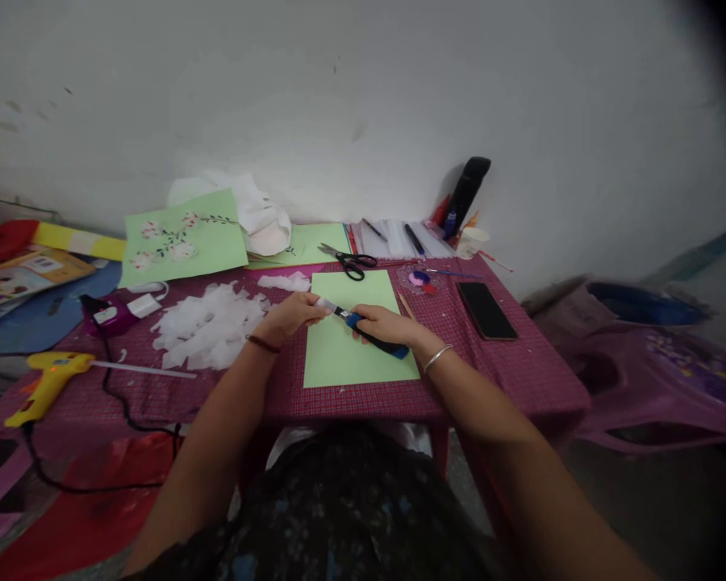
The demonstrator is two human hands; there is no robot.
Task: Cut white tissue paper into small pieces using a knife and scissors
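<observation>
My right hand (pixel 380 321) is wrapped around a blue-and-black handled tool (pixel 393 347), which looks like a craft knife or a small iron; its kind is not clear. Its narrow front end points up and left, against a small white piece (pixel 325 304) of paper or thin fabric. My left hand (pixel 296 315) pinches that piece between thumb and fingers. Both hands are above a light green sheet (pixel 339 363) lying flat on the table. Black-handled scissors (pixel 354 262) rest just beyond the sheet's top edge.
On the checked tablecloth (pixel 544 383), a pile of white pieces (pixel 209 323) lies left. A yellow glue gun (pixel 54 383) with its cord sits at the left edge. A decorated green sheet (pixel 185 234) stands behind. A phone (pixel 487 311) lies right; pink stools (pixel 659 395) stand beyond.
</observation>
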